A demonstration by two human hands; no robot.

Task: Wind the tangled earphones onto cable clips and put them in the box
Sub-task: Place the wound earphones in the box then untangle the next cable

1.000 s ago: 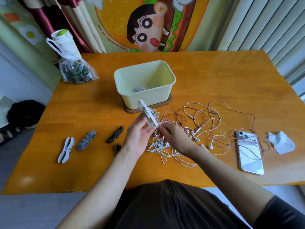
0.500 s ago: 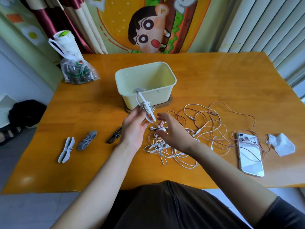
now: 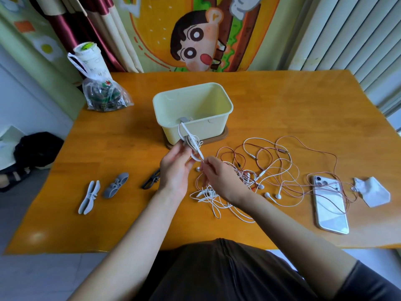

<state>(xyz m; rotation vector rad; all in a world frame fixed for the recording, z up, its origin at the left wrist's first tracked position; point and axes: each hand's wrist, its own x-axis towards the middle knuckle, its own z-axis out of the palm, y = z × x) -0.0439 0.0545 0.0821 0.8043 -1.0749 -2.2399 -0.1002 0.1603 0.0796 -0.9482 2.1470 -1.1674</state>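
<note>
Head view, left hand (image 3: pixel 173 171) gripping cord-wound cable clip (image 3: pixel 198 152) before box (image 3: pixel 208 131), right hand (image 3: pixel 219 177) pinching its lower tip.

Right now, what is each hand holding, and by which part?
The left hand grips the white cable clip at its wound middle; the right hand pinches the white earphone cable by the clip's lower tip.
</note>
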